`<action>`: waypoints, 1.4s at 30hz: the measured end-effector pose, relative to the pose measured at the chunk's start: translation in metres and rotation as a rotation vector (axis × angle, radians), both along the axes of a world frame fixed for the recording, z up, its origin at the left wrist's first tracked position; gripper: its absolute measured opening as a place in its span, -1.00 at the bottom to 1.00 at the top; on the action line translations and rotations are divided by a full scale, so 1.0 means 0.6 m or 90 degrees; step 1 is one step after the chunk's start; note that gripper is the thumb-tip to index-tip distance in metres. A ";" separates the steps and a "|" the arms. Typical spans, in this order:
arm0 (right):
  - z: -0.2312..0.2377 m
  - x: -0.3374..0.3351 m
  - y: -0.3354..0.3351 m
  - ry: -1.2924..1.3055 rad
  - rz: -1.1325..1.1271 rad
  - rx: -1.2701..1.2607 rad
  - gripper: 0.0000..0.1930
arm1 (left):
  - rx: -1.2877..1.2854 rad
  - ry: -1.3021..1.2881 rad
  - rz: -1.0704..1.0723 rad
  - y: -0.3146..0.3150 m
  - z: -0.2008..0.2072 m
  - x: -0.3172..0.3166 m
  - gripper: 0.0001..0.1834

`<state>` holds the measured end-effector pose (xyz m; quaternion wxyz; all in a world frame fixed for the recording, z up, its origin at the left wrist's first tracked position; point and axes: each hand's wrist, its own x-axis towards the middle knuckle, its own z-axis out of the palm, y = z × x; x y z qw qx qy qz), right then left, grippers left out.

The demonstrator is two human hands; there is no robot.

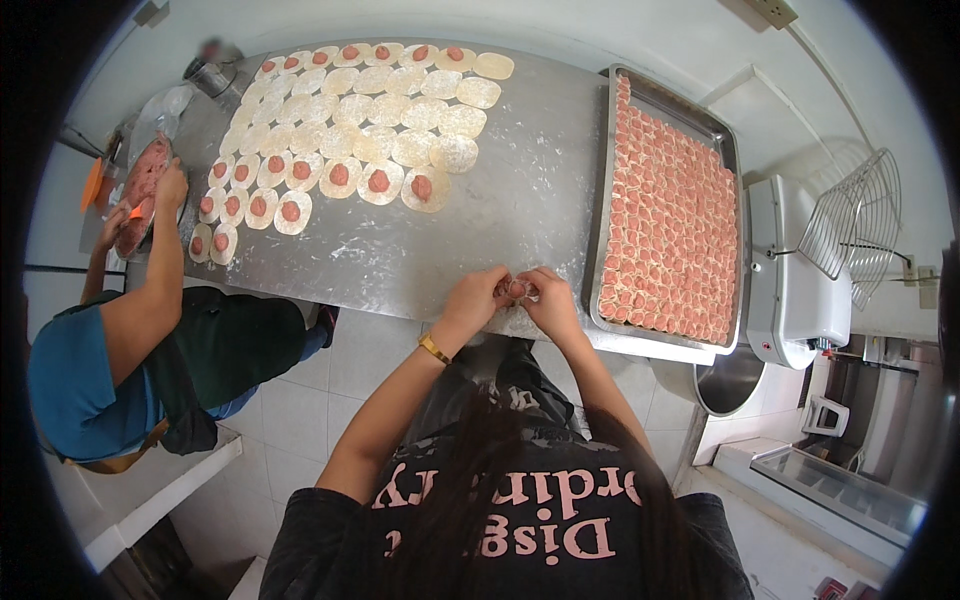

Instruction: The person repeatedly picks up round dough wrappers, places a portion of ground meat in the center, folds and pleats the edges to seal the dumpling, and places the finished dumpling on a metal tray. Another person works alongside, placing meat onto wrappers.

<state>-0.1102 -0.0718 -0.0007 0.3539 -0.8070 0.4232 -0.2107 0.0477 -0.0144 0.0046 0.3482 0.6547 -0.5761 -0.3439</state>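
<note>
Close to the table's near edge, my left hand [478, 302] and my right hand [548, 300] meet around one small dumpling [517, 289]. Pink meat filling shows at its top, and fingers of both hands pinch the wrapper around it. Ahead and to the left, round dough wrappers [411, 148] lie in rows on the floured steel table [530, 150]. Some of them, such as the wrapper in the near row [432, 201], carry a ball of pink meat; others are bare. To my right, a large metal tray [597, 262] holds tightly packed open-topped dumplings [670, 220].
At the far left a co-worker in a blue shirt [70, 365] handles a bowl of pink meat [150, 185] with an orange tool [137, 212]. A white machine [800, 300] with a wire guard [850, 220] and a steel bowl [728, 385] stands right of the tray.
</note>
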 end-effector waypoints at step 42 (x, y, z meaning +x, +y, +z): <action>0.005 0.010 0.004 -0.050 -0.005 -0.096 -0.71 | -0.003 -0.069 -0.013 0.008 -0.010 -0.008 -0.71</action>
